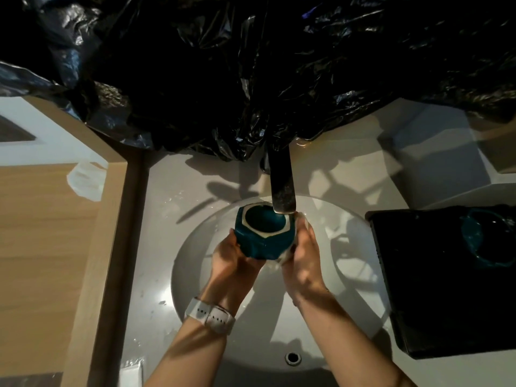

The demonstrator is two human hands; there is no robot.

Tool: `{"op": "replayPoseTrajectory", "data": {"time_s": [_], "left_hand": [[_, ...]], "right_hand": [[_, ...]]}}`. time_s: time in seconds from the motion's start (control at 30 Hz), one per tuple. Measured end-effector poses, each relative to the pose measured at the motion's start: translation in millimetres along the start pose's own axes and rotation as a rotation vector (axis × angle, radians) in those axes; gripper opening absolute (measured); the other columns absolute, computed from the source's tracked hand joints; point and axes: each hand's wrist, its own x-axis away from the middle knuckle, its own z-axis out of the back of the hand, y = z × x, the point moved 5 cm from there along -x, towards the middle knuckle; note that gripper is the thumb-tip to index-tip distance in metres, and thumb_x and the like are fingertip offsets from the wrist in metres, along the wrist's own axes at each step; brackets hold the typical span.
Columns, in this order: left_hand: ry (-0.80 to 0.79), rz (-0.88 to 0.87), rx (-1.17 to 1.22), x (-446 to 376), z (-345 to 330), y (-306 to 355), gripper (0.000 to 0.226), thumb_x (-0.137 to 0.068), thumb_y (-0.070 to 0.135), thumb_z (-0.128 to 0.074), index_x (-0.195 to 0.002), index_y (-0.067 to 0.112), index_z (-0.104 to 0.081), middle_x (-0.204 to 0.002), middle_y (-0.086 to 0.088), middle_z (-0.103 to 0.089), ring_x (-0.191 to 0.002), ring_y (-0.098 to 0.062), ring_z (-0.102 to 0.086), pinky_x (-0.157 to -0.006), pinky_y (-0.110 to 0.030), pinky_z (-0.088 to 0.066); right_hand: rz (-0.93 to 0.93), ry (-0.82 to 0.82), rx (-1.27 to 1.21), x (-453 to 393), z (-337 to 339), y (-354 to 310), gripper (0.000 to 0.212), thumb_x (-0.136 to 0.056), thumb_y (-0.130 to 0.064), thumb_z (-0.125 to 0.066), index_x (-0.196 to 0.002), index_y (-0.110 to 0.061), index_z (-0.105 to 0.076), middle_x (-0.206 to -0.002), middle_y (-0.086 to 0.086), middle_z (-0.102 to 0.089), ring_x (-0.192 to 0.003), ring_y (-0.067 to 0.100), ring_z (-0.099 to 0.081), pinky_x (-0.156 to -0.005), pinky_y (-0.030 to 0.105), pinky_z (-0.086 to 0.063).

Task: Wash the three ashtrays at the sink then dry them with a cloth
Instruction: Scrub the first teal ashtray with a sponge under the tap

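Observation:
A teal ashtray (265, 233) with a pale hexagonal rim is held over the round white sink (192, 263), just under the dark faucet spout (282, 188). My left hand (231, 258) grips it from below and on its left side. My right hand (303, 255) holds its right side, fingers up along the wall, with something clear and wet beneath them. A second teal ashtray (485, 241) lies on a black tray (413, 275) to the right of the sink. A third ashtray is not in view.
Black plastic sheeting (251, 79) covers the wall behind the faucet. A wooden surface (55, 219) lies to the left, with a clear ridged object (86, 180) on it. A white box (435, 152) stands at the back right. The overflow hole (292, 358) is at the sink's near edge.

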Motion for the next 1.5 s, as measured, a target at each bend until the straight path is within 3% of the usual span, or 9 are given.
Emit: {"op": "replayPoseTrajectory", "data": {"time_s": [0.1, 0.33, 0.53, 0.6, 0.77, 0.93, 1.1, 1.27, 1.5], "left_hand": [[-0.077, -0.093, -0.234, 5.7, 2.8, 2.9, 0.061, -0.099, 0.054, -0.042, -0.129, 0.004, -0.06, -0.126, -0.02, -0.066, -0.119, -0.036, -0.062, -0.102, -0.05, -0.047], [-0.148, -0.124, -0.329, 1.8, 9.8, 0.9, 0.04, -0.102, 0.024, -0.048, -0.134, 0.001, -0.055, -0.131, -0.026, -0.06, -0.125, -0.043, -0.056, -0.11, -0.056, -0.039], [-0.087, -0.172, -0.317, 8.6, 6.4, 1.7, 0.035, -0.099, 0.024, -0.048, -0.127, 0.008, -0.061, -0.119, -0.018, -0.069, -0.106, -0.032, -0.067, -0.071, -0.036, -0.059], [-0.014, -0.211, -0.288, 3.0, 6.1, 7.4, 0.035, -0.099, 0.026, -0.049, -0.126, 0.006, -0.061, -0.117, -0.019, -0.069, -0.101, -0.032, -0.067, -0.063, -0.033, -0.057], [0.156, -0.212, -0.172, -9.2, 14.1, 13.3, 0.032, -0.097, 0.027, -0.052, -0.119, 0.007, -0.064, -0.097, -0.01, -0.075, -0.092, -0.027, -0.068, -0.062, -0.031, -0.058], [0.049, -0.197, -0.29, 2.7, 15.1, 3.2, 0.031, -0.099, 0.025, -0.05, -0.122, 0.009, -0.063, -0.111, -0.015, -0.073, -0.096, -0.029, -0.071, -0.065, -0.035, -0.059], [0.0, -0.119, -0.386, 0.9, 17.2, 2.4, 0.037, -0.099, 0.031, -0.049, -0.126, 0.008, -0.061, -0.114, -0.015, -0.072, -0.102, -0.03, -0.069, -0.085, -0.043, -0.056], [0.068, -0.142, -0.664, -3.6, 20.1, 5.1, 0.05, -0.095, 0.056, -0.051, -0.13, 0.021, -0.056, -0.12, -0.009, -0.069, -0.102, -0.026, -0.07, -0.07, -0.033, -0.06], [-0.029, -0.283, -0.416, -0.4, 7.8, 0.8, 0.054, -0.096, 0.053, -0.053, -0.129, 0.012, -0.062, -0.124, -0.022, -0.066, -0.115, -0.041, -0.063, -0.091, -0.052, -0.053]], "right_hand": [[-0.022, -0.045, -0.019, 11.4, -0.1, 6.5, 0.041, -0.101, -0.034, -0.044, -0.123, -0.001, -0.055, -0.119, 0.025, -0.063, -0.11, 0.036, -0.062, -0.093, 0.045, -0.052], [0.009, -0.026, 0.136, 33.8, 9.5, 21.0, 0.047, -0.097, -0.044, -0.043, -0.134, -0.016, -0.052, -0.127, 0.006, -0.063, -0.12, 0.022, -0.059, -0.106, 0.046, -0.043], [-0.1, 0.035, 0.316, -14.3, -6.7, -6.9, 0.024, -0.098, -0.027, -0.05, -0.094, -0.014, -0.069, -0.091, 0.012, -0.072, -0.091, 0.035, -0.066, -0.08, 0.05, -0.055], [-0.071, -0.035, 0.345, -7.7, -10.8, -3.7, 0.032, -0.102, -0.032, -0.041, -0.101, -0.012, -0.067, -0.097, 0.013, -0.071, -0.094, 0.035, -0.066, -0.074, 0.05, -0.056], [0.029, -0.142, 0.474, 17.5, -12.0, 17.2, 0.041, -0.102, -0.042, -0.036, -0.123, -0.014, -0.058, -0.114, 0.01, -0.068, -0.107, 0.023, -0.065, -0.096, 0.047, -0.052], [-0.084, -0.019, 0.496, -23.8, -17.0, -1.0, 0.033, -0.101, -0.027, -0.044, -0.107, -0.003, -0.065, -0.099, 0.018, -0.071, -0.096, 0.036, -0.067, -0.076, 0.037, -0.055], [-0.082, -0.075, 0.408, -9.7, -5.6, -1.5, 0.031, -0.09, -0.034, -0.064, -0.106, -0.008, -0.066, -0.098, 0.013, -0.073, -0.09, 0.024, -0.071, -0.073, 0.029, -0.057], [-0.018, -0.068, 0.464, -12.5, -0.3, -6.6, 0.029, -0.091, -0.03, -0.064, -0.111, -0.01, -0.062, -0.101, 0.012, -0.071, -0.095, 0.026, -0.069, -0.077, 0.031, -0.058], [0.188, -0.24, 0.446, 12.2, -5.6, -16.9, 0.025, -0.098, -0.03, -0.051, -0.116, -0.014, -0.061, -0.104, 0.003, -0.071, -0.098, 0.016, -0.068, -0.083, 0.028, -0.057]]}}
